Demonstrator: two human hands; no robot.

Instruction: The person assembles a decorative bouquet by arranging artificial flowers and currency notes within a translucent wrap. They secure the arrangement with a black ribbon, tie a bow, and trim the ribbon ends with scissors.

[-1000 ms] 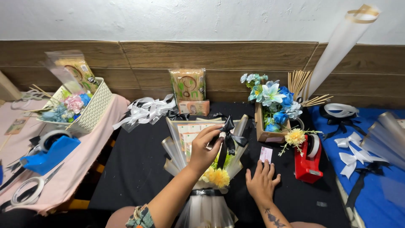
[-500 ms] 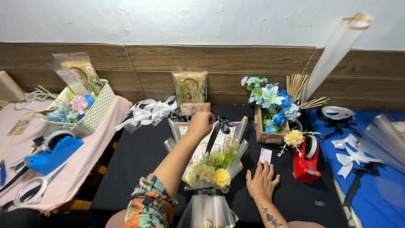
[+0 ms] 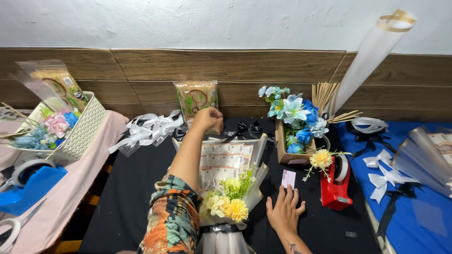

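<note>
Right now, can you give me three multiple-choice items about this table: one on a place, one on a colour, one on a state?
1. Where does the red tape dispenser stand?
A. on the black cloth, right of the bouquet
B. in the white basket
C. on the pink cloth

2. What colour is the cloth at the far right?
A. green
B. blue
C. yellow

3. How is the right hand?
A. gripping scissors
B. lifted in the air
C. lying flat, fingers spread

Answers: 1 A, it sits on black cloth beside the bouquet. 2 B, it is plainly blue. 3 C, the palm rests open on the black cloth.
</note>
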